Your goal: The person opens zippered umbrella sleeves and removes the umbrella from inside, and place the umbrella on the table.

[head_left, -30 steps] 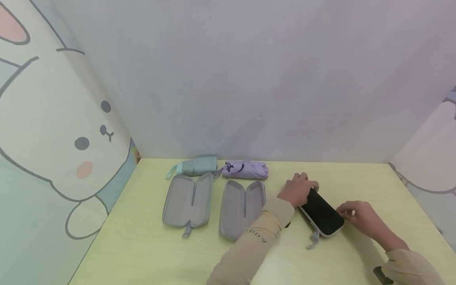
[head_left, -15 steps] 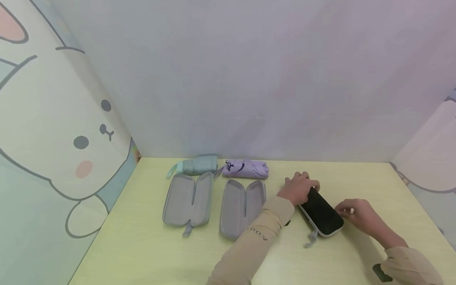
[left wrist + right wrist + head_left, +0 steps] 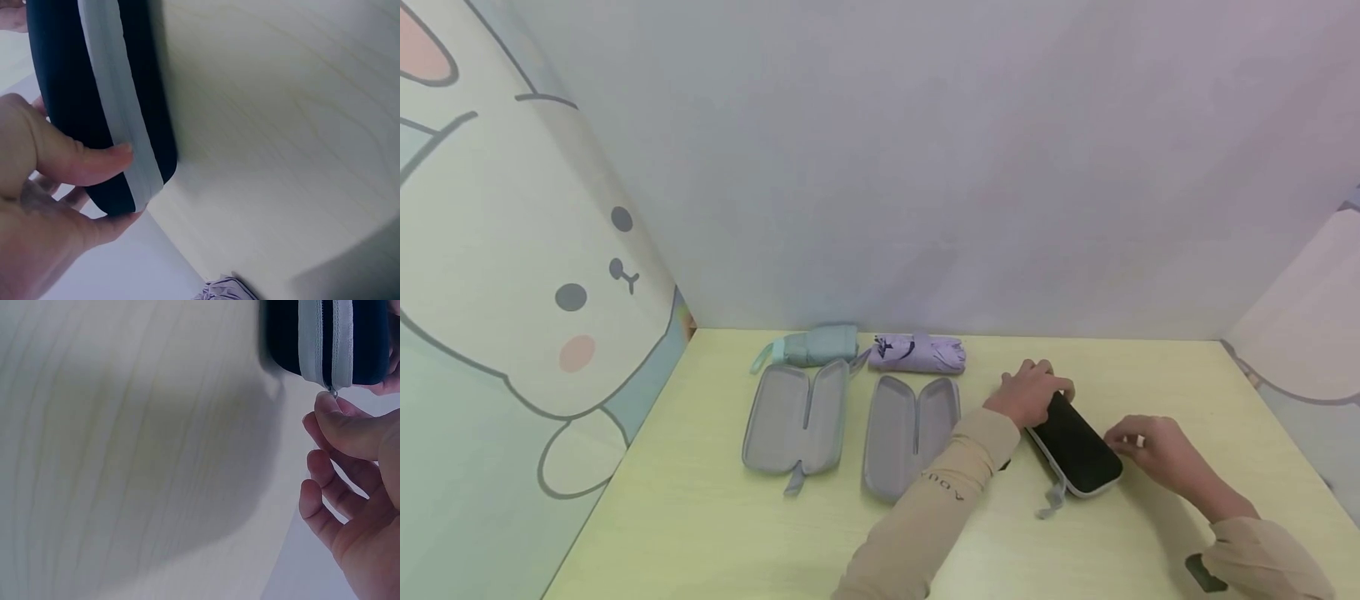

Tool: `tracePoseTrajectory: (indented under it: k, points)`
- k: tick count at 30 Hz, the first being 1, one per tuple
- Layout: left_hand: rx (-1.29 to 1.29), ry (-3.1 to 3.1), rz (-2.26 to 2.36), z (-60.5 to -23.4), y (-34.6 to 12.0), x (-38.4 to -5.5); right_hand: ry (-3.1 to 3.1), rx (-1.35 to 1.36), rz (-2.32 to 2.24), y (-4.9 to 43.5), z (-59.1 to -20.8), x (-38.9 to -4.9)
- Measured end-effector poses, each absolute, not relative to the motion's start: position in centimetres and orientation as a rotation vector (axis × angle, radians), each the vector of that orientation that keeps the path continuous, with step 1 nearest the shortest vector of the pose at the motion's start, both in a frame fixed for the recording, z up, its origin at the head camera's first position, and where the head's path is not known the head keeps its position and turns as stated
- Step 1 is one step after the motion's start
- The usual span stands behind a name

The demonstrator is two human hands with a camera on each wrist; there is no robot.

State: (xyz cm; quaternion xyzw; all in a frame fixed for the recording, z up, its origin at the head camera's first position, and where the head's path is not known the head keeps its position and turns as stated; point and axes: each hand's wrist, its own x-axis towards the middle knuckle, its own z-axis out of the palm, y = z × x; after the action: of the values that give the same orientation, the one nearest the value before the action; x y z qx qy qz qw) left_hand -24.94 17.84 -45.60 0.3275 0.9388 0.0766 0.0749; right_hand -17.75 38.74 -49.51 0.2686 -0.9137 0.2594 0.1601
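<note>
A black zippered case (image 3: 1081, 446) with a grey zipper band lies on the right part of the table. My left hand (image 3: 1028, 396) grips its far end; in the left wrist view the thumb presses the grey zipper band (image 3: 119, 94). At the case's right side, my right hand (image 3: 1157, 450) pinches the small zipper pull (image 3: 333, 394) between thumb and index finger, the other fingers loosely bent. Two grey zipper tapes (image 3: 342, 347) stand slightly apart above the pull. A grey strap (image 3: 1054, 498) hangs from the case's near left side.
Two grey opened-out case-like shells (image 3: 778, 425) (image 3: 887, 442) lie left of my left forearm. Behind them rest a folded teal umbrella (image 3: 823, 346) and a folded purple umbrella (image 3: 925, 356). A wall (image 3: 925, 167) rises at the table's back edge.
Both hands keep their hold on the case and the pull. The case's grey strap has shifted slightly left. The shells and umbrellas stay in place.
</note>
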Motion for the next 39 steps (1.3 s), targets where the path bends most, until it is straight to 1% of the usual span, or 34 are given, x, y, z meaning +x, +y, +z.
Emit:
tracePoseTrajectory:
  k: [28, 35, 39]
  points:
    - [1.207, 2.747, 0.181, -46.5, 17.7, -25.5, -2.598, 0.78, 0.746, 37.2, -49.1, -19.4]
    - [1.217, 2.771, 0.14, -46.5, 17.8, -25.3, -2.637, 0.743, 0.726, 36.9, -48.9, -19.6]
    - [1.151, 2.814, 0.141, -46.4, 17.9, -24.5, -2.69, 0.698, 0.725, 36.8, -48.8, -19.3]
